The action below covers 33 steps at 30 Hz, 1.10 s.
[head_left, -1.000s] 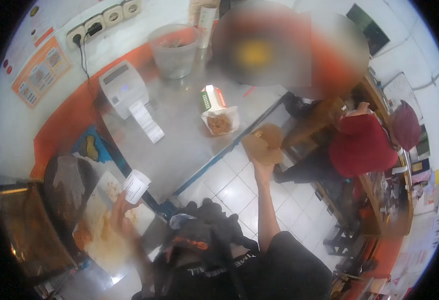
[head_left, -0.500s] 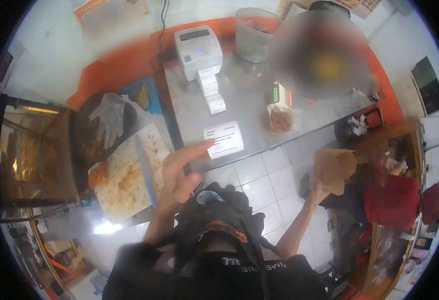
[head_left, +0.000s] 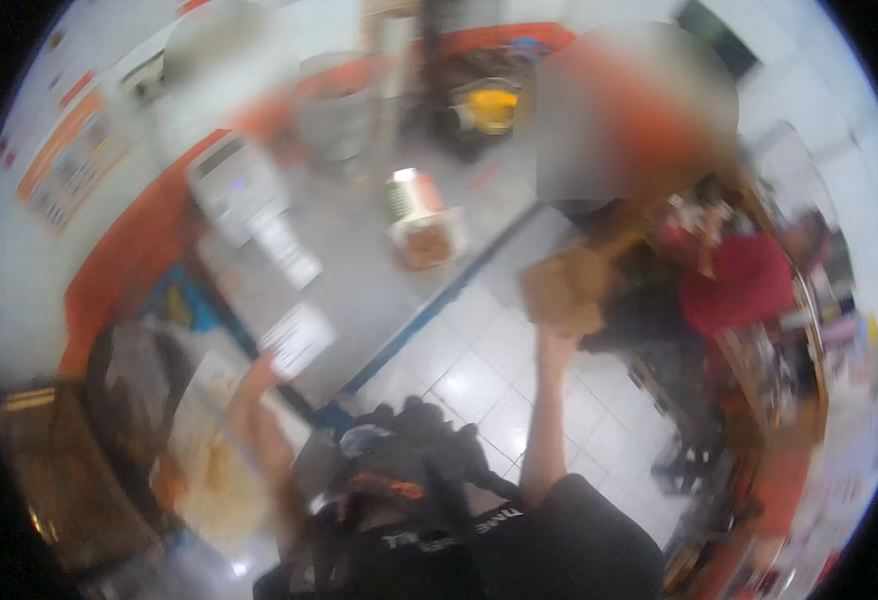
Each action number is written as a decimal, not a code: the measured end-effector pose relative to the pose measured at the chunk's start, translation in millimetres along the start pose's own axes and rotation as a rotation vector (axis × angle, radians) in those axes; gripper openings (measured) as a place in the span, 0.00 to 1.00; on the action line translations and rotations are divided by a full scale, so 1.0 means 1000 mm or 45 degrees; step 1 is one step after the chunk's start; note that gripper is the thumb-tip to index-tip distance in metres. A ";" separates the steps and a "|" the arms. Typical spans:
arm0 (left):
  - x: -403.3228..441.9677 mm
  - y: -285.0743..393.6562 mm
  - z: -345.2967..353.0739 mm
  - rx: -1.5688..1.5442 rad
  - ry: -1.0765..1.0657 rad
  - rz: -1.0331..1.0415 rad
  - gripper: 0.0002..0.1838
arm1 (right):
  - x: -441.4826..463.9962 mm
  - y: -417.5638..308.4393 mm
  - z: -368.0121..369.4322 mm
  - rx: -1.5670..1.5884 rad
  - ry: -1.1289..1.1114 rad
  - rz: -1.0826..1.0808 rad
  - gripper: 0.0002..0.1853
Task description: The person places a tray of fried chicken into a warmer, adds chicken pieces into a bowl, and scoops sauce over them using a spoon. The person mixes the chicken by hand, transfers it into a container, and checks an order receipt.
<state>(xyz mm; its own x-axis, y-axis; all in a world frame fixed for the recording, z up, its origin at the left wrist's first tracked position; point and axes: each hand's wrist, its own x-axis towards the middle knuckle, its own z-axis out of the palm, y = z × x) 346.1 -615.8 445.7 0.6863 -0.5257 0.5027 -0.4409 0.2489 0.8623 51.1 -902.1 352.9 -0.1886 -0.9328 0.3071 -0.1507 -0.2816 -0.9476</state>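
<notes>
My left hand point(head_left: 257, 405) is smeared by motion, its fingertips at the lower left edge of a white printed label point(head_left: 300, 340) on the metal counter point(head_left: 359, 310). Whether the fingers grip the label or only touch it, I cannot tell. Beyond it, a white label printer point(head_left: 233, 182) has a strip of labels point(head_left: 286, 249) hanging out. My right hand point(head_left: 556, 345) holds a brown cardboard box point(head_left: 564, 287) from below, over the floor beside the counter. A packet with brown food in it point(head_left: 429, 244) lies on the counter near a small green and white carton point(head_left: 412, 194).
On the left are a stained cutting board point(head_left: 209, 460) with a knife and a glass-fronted cabinet point(head_left: 69, 470). A plastic bucket point(head_left: 337, 125) stands behind the printer. Right of the box, a person in a red top point(head_left: 739, 280) is beside wooden shelving point(head_left: 774, 370).
My view has swung to the right, so the counter and printer now appear further left and turned. The box stays in my right hand. My left hand remains at the label.
</notes>
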 end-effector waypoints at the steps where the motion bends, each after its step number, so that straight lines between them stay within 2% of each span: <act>1: 0.002 -0.004 -0.003 -0.087 -0.049 0.000 0.29 | 0.001 -0.007 0.000 0.007 -0.026 0.004 0.43; 3: 0.006 -0.017 0.001 0.021 -0.009 0.117 0.27 | 0.004 -0.029 0.002 0.095 -0.106 0.048 0.45; 4: 0.003 -0.008 0.002 -0.060 -0.041 -0.032 0.22 | 0.005 -0.041 0.002 0.095 -0.065 0.037 0.45; 5: -0.004 -0.016 -0.003 -0.072 -0.060 -0.021 0.22 | 0.003 -0.049 0.001 0.105 -0.080 0.040 0.42; 6: -0.006 -0.027 -0.013 0.102 -0.137 -0.008 0.28 | 0.003 -0.054 0.003 0.115 -0.103 0.045 0.40; 9: -0.021 -0.047 -0.026 0.247 -0.191 -0.021 0.34 | 0.004 -0.056 0.001 0.048 -0.157 0.056 0.37; 12: -0.033 -0.055 -0.031 0.313 -0.158 0.116 0.34 | -0.001 -0.061 0.002 0.112 -0.116 0.062 0.38; 14: -0.039 -0.053 -0.034 0.211 -0.107 -0.081 0.34 | -0.002 -0.063 0.003 0.136 -0.112 0.060 0.38; 18: -0.050 -0.077 -0.050 0.124 -0.116 0.022 0.33 | 0.002 -0.054 0.005 0.199 -0.166 0.009 0.37; 24: -0.053 -0.058 -0.052 0.452 -0.130 -0.002 0.35 | 0.002 -0.052 0.005 0.215 -0.179 0.101 0.35; 27: -0.055 -0.063 -0.054 0.513 -0.137 0.029 0.35 | -0.001 -0.050 0.009 0.166 -0.153 0.046 0.36; 31: -0.065 -0.109 -0.065 0.321 -0.123 0.134 0.32 | -0.008 -0.053 0.010 0.169 -0.191 0.140 0.36; 33: -0.068 -0.110 -0.076 0.351 -0.117 0.126 0.31 | -0.011 -0.048 0.015 0.103 -0.142 -0.085 0.37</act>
<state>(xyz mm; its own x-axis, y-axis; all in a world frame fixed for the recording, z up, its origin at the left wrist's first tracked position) 392.3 -545.4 321.1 0.5827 -0.5843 0.5649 -0.6519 0.0790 0.7542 74.5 -881.3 393.2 -0.0709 -0.9295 0.3620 -0.0800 -0.3564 -0.9309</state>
